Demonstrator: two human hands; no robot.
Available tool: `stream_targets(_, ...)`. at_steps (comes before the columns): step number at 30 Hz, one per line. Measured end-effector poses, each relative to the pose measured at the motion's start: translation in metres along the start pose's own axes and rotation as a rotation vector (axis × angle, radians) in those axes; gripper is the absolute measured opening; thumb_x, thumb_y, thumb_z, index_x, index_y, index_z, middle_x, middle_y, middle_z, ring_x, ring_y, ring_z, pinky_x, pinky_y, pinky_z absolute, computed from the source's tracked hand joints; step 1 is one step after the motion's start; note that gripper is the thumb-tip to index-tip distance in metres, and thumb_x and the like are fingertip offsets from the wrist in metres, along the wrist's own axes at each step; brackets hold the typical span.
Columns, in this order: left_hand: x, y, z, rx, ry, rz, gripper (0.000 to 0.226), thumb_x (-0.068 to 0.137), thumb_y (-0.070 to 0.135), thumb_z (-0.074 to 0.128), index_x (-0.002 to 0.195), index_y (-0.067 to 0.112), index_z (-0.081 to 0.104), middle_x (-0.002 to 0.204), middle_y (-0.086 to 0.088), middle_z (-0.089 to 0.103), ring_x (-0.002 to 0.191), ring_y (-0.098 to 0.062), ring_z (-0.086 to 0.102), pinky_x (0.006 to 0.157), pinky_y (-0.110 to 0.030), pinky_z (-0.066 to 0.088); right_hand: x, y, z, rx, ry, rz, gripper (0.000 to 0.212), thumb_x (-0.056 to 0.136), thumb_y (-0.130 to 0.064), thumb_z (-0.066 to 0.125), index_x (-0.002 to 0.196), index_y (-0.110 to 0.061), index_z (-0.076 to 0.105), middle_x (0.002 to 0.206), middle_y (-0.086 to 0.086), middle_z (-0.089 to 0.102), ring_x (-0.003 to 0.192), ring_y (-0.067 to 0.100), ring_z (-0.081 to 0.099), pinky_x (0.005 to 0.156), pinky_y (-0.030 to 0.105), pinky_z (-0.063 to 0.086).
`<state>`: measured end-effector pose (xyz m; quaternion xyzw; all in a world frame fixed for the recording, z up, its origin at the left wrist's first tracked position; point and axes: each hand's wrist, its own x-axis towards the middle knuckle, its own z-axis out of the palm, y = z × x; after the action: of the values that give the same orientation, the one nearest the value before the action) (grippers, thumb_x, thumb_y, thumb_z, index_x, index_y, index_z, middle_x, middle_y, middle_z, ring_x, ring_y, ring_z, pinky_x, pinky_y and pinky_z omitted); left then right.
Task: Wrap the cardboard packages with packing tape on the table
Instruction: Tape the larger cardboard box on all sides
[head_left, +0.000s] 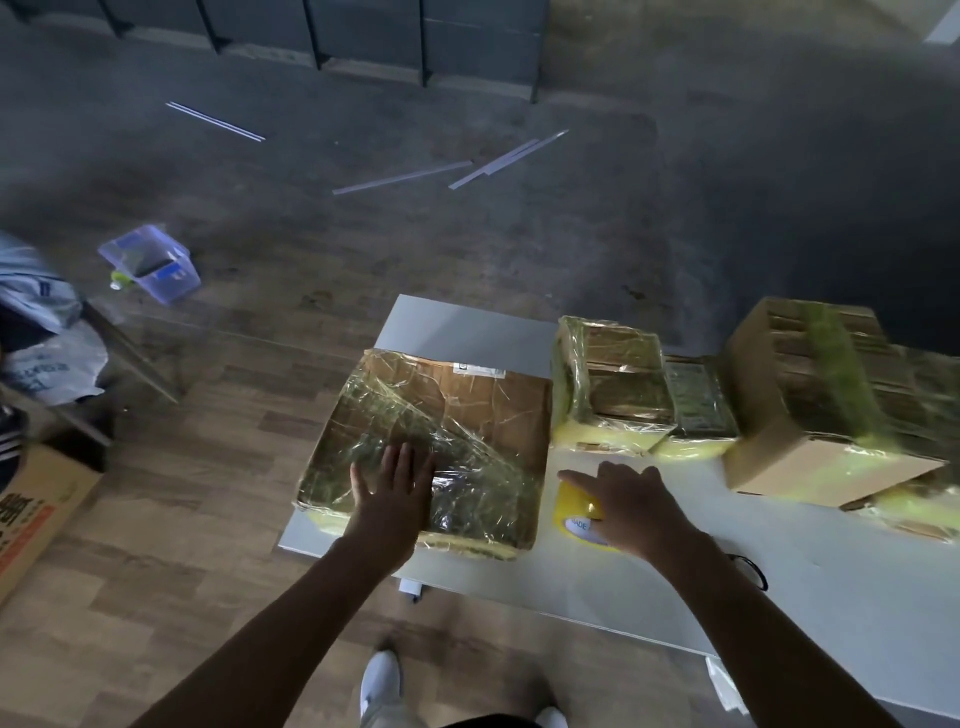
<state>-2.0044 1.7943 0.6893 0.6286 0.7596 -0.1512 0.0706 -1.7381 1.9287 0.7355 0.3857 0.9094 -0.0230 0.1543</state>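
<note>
A wide flat cardboard package (467, 410), covered in shiny clear-yellow tape, lies on the left end of the white table (779, 571). My left hand (392, 488) presses flat on its near top, fingers straight. My right hand (626, 506) rests over a yellow roll of packing tape (571, 512) standing on the table just right of the package, index finger stretched across it. How the other fingers lie on the roll is hidden. A smaller taped package (610, 387) and a big part-taped box (810, 405) stand further right.
A flat taped bundle (698, 405) sits between the two right packages. A black cable (753, 569) lies on the table by my right forearm. On the floor are a clear plastic bin (150, 262), several thin strips (400, 176), and a cardboard box (36, 514) at left.
</note>
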Motion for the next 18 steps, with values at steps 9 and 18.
stream_targets(9, 0.007, 0.084, -0.037, -0.125, -0.080, 0.243, 0.101, 0.089, 0.022, 0.063, 0.151, 0.028, -0.017, 0.158, -0.009, -0.024, 0.145, -0.037, -0.017, 0.111, -0.069, 0.011, 0.001, -0.003, 0.016, 0.086, 0.004, 0.008, 0.065, 0.092, -0.054, 0.050, 0.149, -0.036, 0.025, 0.127, 0.006, 0.049, 0.119, 0.026, 0.047, 0.091, 0.037, 0.037)
stream_targets(18, 0.009, 0.088, -0.024, -0.110, -0.084, 0.208, 0.103, 0.091, 0.015, 0.060, 0.147, 0.033, -0.023, 0.157, -0.008, -0.027, 0.145, -0.037, -0.016, 0.111, -0.068, 0.012, 0.002, 0.005, 0.012, 0.010, 0.005, -0.046, 0.066, 0.091, -0.057, 0.048, 0.139, -0.014, 0.035, 0.118, 0.008, 0.054, 0.110, 0.029, 0.054, 0.089, 0.038, 0.039)
